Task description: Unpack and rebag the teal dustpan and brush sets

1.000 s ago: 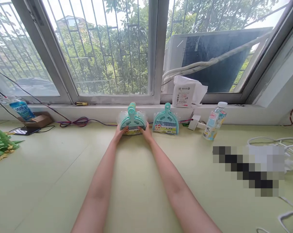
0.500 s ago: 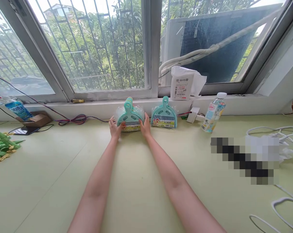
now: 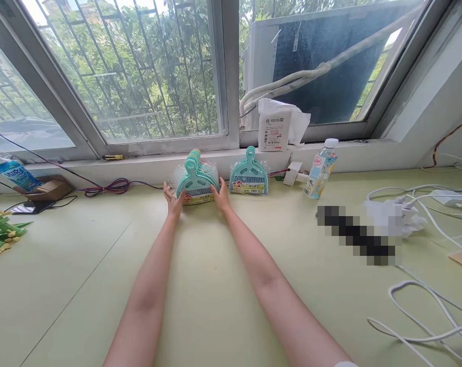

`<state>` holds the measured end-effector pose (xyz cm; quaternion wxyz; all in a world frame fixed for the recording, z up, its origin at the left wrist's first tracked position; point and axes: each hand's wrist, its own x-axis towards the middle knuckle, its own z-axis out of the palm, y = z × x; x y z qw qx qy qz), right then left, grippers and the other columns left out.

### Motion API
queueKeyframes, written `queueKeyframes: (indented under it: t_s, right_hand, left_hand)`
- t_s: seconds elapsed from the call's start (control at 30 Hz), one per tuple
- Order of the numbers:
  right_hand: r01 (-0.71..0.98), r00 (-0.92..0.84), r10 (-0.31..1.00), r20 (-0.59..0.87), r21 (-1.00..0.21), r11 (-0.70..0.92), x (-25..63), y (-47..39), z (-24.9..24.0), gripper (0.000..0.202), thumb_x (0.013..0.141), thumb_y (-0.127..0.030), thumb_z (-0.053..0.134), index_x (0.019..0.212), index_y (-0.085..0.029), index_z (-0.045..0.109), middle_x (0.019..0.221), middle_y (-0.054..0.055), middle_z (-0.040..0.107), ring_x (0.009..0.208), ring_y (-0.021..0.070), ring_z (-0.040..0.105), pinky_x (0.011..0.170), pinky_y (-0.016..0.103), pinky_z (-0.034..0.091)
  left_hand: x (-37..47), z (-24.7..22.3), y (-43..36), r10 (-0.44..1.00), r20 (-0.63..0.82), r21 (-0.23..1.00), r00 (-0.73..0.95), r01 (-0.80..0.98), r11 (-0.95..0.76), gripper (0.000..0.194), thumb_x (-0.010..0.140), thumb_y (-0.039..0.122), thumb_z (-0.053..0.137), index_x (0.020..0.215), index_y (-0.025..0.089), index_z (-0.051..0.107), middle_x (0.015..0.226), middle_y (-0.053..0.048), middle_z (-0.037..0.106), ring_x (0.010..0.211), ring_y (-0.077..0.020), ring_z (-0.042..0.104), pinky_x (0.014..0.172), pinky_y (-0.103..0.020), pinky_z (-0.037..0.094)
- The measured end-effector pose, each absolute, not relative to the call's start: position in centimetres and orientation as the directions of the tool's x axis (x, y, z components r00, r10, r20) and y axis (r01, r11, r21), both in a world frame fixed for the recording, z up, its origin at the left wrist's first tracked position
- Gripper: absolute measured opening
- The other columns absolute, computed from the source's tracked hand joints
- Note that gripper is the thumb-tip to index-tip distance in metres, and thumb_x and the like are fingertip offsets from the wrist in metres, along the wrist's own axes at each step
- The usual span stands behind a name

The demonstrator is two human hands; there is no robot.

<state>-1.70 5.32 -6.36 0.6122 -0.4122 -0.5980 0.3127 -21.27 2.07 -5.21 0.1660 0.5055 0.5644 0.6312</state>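
Note:
A stack of mint-green dustpan sets [image 3: 196, 182] in clear wrap stands upright against the wall below the window. Its round handles point up, several one behind another. My left hand [image 3: 173, 201] grips the left side of the stack, thumb on the front. On the right side my right hand [image 3: 220, 196] holds it the same way, thumb in front and fingers along the edge. Just right of that hand, apart from it, another wrapped mint-green dustpan set [image 3: 249, 173] leans on the wall, with a brush and a yellow label showing.
Right along the wall are a white box [image 3: 292, 173] and a drink bottle [image 3: 321, 169]; a tissue pack [image 3: 274, 131] sits on the sill. White cables [image 3: 414, 295] spread at the right. Bundled wires [image 3: 110, 187], a carton [image 3: 51, 187] and green leafy strips [image 3: 3, 232] lie left.
The view has shifted, so everything sits slightly further left and more of the right side shows. Both hands keep their hold on the stack, which has not visibly moved on the table.

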Motion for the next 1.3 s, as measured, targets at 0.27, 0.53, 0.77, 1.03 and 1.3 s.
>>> queueKeyframes:
  t_s: [0.27, 0.53, 0.77, 1.03, 1.3]
  right_hand:
    - [0.464, 0.631, 0.591, 0.503, -0.855, 0.232, 4.9, 2.3, -4.0, 0.038, 0.093, -0.030, 0.034, 0.129, -0.022, 0.045, 0.143, 0.017, 0.039, 0.139, 0.0277, 0.029, 0.106, 0.052, 0.027]
    - [0.360, 0.677, 0.693, 0.248, -0.933, -0.018, 14.1, 4.0, -5.9, 0.032, 0.082, -0.017, 0.050, 0.113, -0.020, 0.047, 0.113, 0.012, 0.060, 0.101, 0.0238, 0.058, 0.085, 0.035, 0.043]
    - [0.526, 0.651, 0.669, 0.358, -0.848, -0.058, 12.8, 3.2, -5.9, 0.032, 0.084, -0.024, 0.055, 0.116, -0.021, 0.050, 0.128, 0.014, 0.053, 0.122, 0.0293, 0.045, 0.092, 0.042, 0.038]
    - [0.454, 0.678, 0.709, 0.194, -0.869, -0.196, 13.4, 3.7, -6.0, 0.036, 0.082, -0.017, 0.056, 0.118, -0.019, 0.049, 0.125, 0.015, 0.058, 0.118, 0.0278, 0.052, 0.096, 0.044, 0.035]
    - [0.493, 0.587, 0.780, 0.217, -0.860, -0.131, 14.4, 4.4, -6.4, 0.021, 0.077, -0.012, 0.050, 0.096, -0.016, 0.057, 0.112, 0.019, 0.063, 0.110, 0.0322, 0.056, 0.096, 0.052, 0.032]
  left_hand:
    - [-21.2, -5.4, 0.5, 0.601, 0.625, 0.758, -0.498, 0.572, -0.314, 0.086, 0.080, 0.059, 0.059, 0.148, 0.028, 0.014, 0.150, -0.018, 0.022, 0.132, -0.0309, 0.039, 0.101, -0.049, 0.041]
    - [-20.5, -4.8, 0.0, 0.510, 0.759, 0.607, -0.404, 0.723, -0.331, 0.059, 0.085, 0.051, 0.056, 0.133, 0.022, 0.038, 0.133, -0.016, 0.042, 0.115, -0.0240, 0.051, 0.090, -0.038, 0.046]
    - [-20.7, -3.7, 0.2, 0.631, 0.637, 0.698, -0.443, 0.679, -0.229, 0.030, 0.085, 0.051, 0.055, 0.085, 0.021, 0.054, 0.085, -0.005, 0.063, 0.074, -0.0176, 0.059, 0.068, -0.028, 0.045]
    - [-20.3, -3.8, 1.2, 0.629, 0.597, 0.715, -0.499, 0.687, -0.134, 0.029, 0.084, 0.050, 0.056, 0.088, 0.021, 0.053, 0.087, -0.005, 0.063, 0.075, -0.0192, 0.059, 0.070, -0.031, 0.043]
    - [-19.4, -3.4, -1.0, 0.430, 0.804, 0.533, -0.411, 0.818, -0.215, 0.060, 0.082, 0.054, 0.059, 0.126, 0.019, 0.039, 0.134, -0.018, 0.040, 0.122, -0.0298, 0.041, 0.105, -0.046, 0.028]
